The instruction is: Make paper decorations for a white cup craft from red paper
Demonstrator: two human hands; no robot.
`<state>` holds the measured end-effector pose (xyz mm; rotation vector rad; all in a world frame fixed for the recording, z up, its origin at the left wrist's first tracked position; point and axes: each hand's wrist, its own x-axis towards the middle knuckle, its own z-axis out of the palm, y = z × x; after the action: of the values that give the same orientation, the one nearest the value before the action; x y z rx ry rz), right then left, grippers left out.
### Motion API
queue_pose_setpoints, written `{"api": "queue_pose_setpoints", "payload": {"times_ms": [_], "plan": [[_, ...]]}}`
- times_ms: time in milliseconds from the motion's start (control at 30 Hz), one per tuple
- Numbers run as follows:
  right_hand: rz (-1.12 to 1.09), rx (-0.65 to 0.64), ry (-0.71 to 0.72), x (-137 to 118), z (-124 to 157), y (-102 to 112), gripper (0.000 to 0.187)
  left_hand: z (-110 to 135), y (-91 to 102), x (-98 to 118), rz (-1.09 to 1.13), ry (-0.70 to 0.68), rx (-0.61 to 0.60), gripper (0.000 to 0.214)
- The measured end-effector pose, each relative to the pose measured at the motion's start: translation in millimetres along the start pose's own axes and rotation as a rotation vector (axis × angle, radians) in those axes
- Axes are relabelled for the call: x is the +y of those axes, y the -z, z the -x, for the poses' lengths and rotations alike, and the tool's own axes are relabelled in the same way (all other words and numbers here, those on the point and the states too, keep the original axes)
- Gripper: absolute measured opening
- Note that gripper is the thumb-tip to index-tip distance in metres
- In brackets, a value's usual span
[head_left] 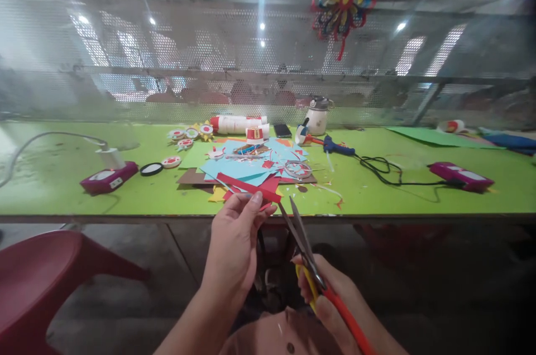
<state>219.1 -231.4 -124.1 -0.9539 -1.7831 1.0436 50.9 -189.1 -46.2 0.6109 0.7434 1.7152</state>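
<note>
Between its thumb and fingers my left hand (240,226) pinches a red paper strip (234,185), held just above the table's front edge. My right hand (330,293) is wrapped round the handles of a pair of scissors (307,257), one handle orange-red and the other yellow. The blades are spread apart, and their tips lie close to the right end of the strip. Behind my left hand, sheets of light blue paper (224,165) and red paper are piled with scraps on the green table (368,198).
A blue glue gun (337,145) with a black cord lies right of the pile. Purple power sockets (109,177) stand left and right. White-and-red paper discs (171,161), a roll of tape (151,168), a phone (282,130) and a jug (318,118) are around. A red chair (50,282) stands at left.
</note>
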Motion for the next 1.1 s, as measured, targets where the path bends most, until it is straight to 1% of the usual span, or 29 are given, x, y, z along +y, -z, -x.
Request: {"api": "queue_pose_setpoints", "payload": {"times_ms": [133, 267, 433, 533, 700, 1100], "plan": [[0.057, -0.045, -0.005, -5.0, -0.8, 2.1, 0.056, 1.9, -0.7, -1.5, -0.056, 0.021, -0.017, 0.018], [0.077, 0.013, 0.000, -13.4, 0.5, 2.3, 0.053, 2.9, -0.7, -5.3, -0.076, 0.060, 0.003, 0.020], [0.088, 0.030, 0.008, -20.3, 1.3, 0.3, 0.049, 3.4, -0.6, -9.5, -0.067, 0.053, -0.001, 0.020], [0.093, 0.039, -0.001, -21.1, 1.5, -0.6, 0.048, 4.0, -0.6, -10.4, -0.068, 0.049, 0.001, 0.020], [0.121, 0.041, -0.024, -18.8, 1.8, -2.1, 0.052, 3.7, -0.3, -10.7, -0.049, 0.038, -0.008, 0.019], [0.151, 0.047, -0.055, -22.1, 1.7, -3.2, 0.048, 5.8, 0.6, -8.3, -0.042, 0.058, -0.001, 0.020]]}}
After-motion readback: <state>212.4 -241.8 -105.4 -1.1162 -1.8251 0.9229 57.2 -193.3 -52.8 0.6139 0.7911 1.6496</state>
